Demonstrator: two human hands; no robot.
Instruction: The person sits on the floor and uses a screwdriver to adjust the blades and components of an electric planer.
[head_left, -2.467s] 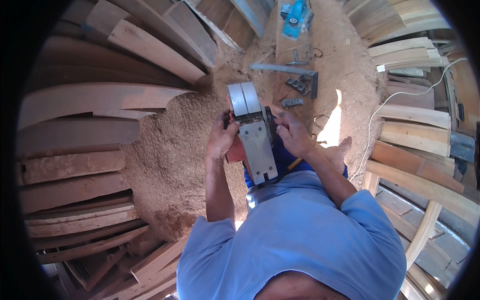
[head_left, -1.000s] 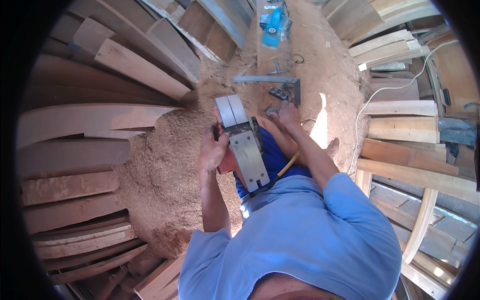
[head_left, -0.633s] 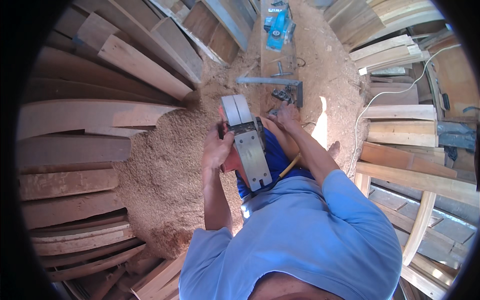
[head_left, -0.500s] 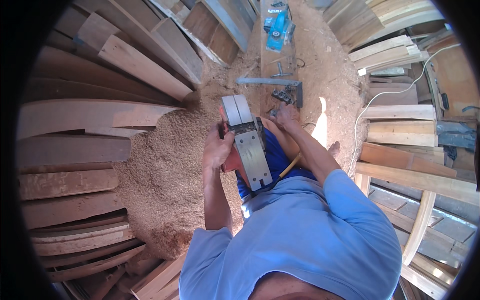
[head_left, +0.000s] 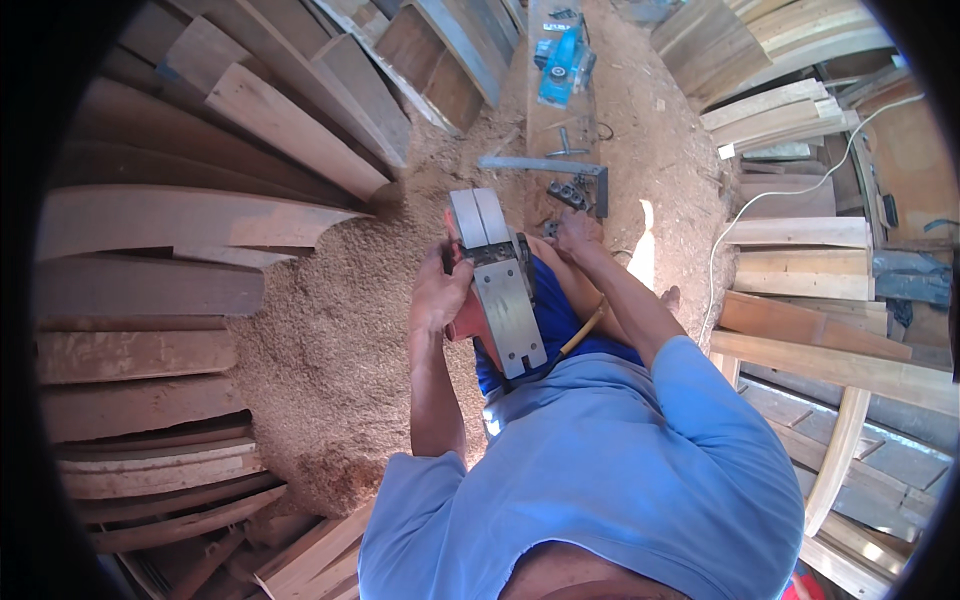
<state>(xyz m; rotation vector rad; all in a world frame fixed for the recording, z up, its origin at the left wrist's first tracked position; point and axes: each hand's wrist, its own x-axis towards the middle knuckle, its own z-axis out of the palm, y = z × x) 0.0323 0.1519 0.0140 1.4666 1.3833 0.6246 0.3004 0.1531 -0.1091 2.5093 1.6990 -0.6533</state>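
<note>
In the head view, a red power planer (head_left: pixel 509 310) lies upturned at the person's lap, its metal sole facing up toward the camera. Its long axis runs mostly away from the body, leaning slightly left: the end with the grooved silver plate (head_left: pixel 480 217) points forward and a little left, while the notched end points back toward the waist, close to the light blue shirt (head_left: pixel 600 450). The left hand (head_left: pixel 438 294) grips the planer's left side, fingers wrapped about the red body and thumb near the dark gap between the plates. The right hand (head_left: pixel 579 234) reaches forward to a wooden board (head_left: pixel 545 125), beside a dark metal piece with round holes (head_left: pixel 568 193); its fingertips are hidden, so whether they are closed on anything cannot be told. Farther along lie a metal square (head_left: pixel 540 164), a T-shaped tool (head_left: pixel 567 143) and a blue power tool (head_left: pixel 565 65). Wood shavings (head_left: pixel 330 340) cover the floor to the left.
</note>
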